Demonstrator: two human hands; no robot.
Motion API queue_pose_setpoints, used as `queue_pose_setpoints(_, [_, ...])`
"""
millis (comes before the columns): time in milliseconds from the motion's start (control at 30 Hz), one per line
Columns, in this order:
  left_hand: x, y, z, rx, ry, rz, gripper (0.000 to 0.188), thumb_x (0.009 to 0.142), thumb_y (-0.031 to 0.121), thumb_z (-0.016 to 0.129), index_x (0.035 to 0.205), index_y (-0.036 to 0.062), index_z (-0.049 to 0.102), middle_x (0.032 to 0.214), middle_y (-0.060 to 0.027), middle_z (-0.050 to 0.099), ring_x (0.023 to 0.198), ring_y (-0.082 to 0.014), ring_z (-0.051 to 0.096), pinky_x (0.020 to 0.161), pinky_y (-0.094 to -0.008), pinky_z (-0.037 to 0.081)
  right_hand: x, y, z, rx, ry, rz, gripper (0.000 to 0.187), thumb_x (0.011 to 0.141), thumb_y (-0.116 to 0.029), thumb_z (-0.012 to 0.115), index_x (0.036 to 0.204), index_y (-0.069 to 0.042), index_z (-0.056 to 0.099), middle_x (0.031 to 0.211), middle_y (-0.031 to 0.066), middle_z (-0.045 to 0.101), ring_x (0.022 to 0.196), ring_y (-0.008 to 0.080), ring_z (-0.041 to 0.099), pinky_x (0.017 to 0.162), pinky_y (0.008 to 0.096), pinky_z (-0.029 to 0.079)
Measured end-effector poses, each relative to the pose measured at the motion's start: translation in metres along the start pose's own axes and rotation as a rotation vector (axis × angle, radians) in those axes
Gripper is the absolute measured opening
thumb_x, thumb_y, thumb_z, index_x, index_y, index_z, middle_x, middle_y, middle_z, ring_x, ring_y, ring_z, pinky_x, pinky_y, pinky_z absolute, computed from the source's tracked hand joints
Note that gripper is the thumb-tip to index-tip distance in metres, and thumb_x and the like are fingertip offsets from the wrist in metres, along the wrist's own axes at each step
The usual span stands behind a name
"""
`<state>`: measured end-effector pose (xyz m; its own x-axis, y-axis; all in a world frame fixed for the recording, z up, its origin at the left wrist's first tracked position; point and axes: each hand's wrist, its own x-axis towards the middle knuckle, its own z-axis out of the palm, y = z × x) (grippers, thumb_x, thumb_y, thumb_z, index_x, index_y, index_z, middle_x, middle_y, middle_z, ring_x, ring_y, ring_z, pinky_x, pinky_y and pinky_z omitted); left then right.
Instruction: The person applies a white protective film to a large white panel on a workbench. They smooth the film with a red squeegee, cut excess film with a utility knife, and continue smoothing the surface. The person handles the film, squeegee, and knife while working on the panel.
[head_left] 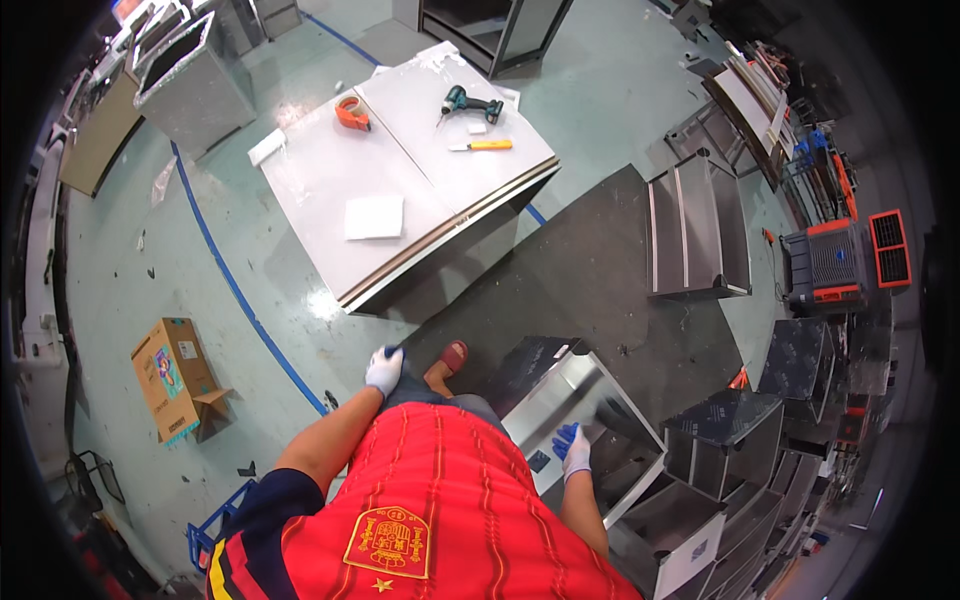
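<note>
The workshop floor (pixel 270 255) is pale green, marked with a blue line (pixel 225 270) and partly covered by a dark mat (pixel 575 265). In the head view, a white-topped table (pixel 310 195) stands ahead of you. On it lie an orange tape dispenser (pixel 352 114), a power drill (pixel 468 103), a yellow-handled knife (pixel 484 146) and a white square piece (pixel 374 217). An open cardboard box (pixel 176 385) sits on the floor to your left; a grey shelf unit (pixel 698 228) stands beyond the mat on your right.

The silver-framed cabinet (pixel 556 407) is just beside you, at your right. Your gloved right hand (pixel 573 448) is over it, fingers slightly bent; you cannot tell from here whether it grips or merely touches the cabinet. Your gloved left hand (pixel 384 369) is at your left leg, well apart from the cabinet; whether its fingers are curled or loose cannot be told.
</note>
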<state>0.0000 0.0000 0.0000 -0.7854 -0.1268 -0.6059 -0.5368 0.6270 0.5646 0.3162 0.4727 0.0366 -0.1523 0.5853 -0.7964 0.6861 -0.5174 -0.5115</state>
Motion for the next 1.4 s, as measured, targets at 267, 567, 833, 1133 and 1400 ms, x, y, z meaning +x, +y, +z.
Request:
queue_pose_setpoints(267, [0.119,0.148,-0.03,0.365,0.189,0.097,0.079,0.096,0.045,0.078,0.166,0.0198,0.052,0.166,-0.0165,0.054,0.157,-0.0377,0.046,0.13,-0.0559,0.034,-0.029,-0.093,-0.014,0.123,-0.079,-0.087,0.063,0.115,-0.061,0.053,0.147,-0.009,0.067,0.14,0.0116,0.075,0.116,0.0307,0.075,0.097,0.0437,0.057])
queue_pose_setpoints(567, [0.255,0.201,-0.064,0.755,0.212,0.11,0.076,0.093,0.031,0.084,0.164,0.0265,0.055,0.178,-0.0085,0.043,0.16,-0.0367,0.043,0.132,-0.0592,0.032,-0.079,-0.094,-0.058,-0.934,-0.414,-0.168,0.048,0.119,-0.039,0.053,0.141,0.0,0.07,0.129,0.0174,0.08,0.116,0.0301,0.077,0.1,0.0422,0.06])
queue_pose_setpoints(833, [0.235,0.266,-0.036,0.238,-0.129,0.247,0.066,0.103,0.037,0.073,0.159,0.005,0.058,0.145,-0.0275,0.069,0.133,-0.044,0.067,0.115,-0.0517,0.051,-0.001,-0.362,0.024,-0.834,-0.142,-0.229,0.042,0.117,-0.034,0.056,0.128,0.004,0.071,0.12,0.0178,0.077,0.106,0.0261,0.072,0.095,0.041,0.057])
queue_pose_setpoints(1133, [0.188,0.478,-0.014,-0.346,-1.041,0.388,0.046,0.115,0.034,0.062,0.152,0.0076,0.071,0.131,-0.0078,0.079,0.117,-0.0153,0.068,0.106,-0.035,0.054,-0.029,-0.551,0.307,-0.82,-0.565,-0.974,0.07,0.099,-0.018,0.081,0.162,0.0,0.056,0.147,0.0183,0.071,0.132,0.0274,0.069,0.116,0.0375,0.051])
queue_pose_setpoints(1400, [0.215,0.545,0.029,-0.214,-0.665,0.433,0.044,0.1,0.032,0.081,0.134,0.0044,0.077,0.125,-0.0162,0.081,0.114,-0.0296,0.075,0.099,-0.0395,0.058,0.044,-0.62,0.317,-0.557,-0.651,-0.536,0.04,0.106,-0.016,0.076,0.139,0.005,0.073,0.126,0.0095,0.08,0.112,0.0156,0.073,0.1,0.0328,0.057])
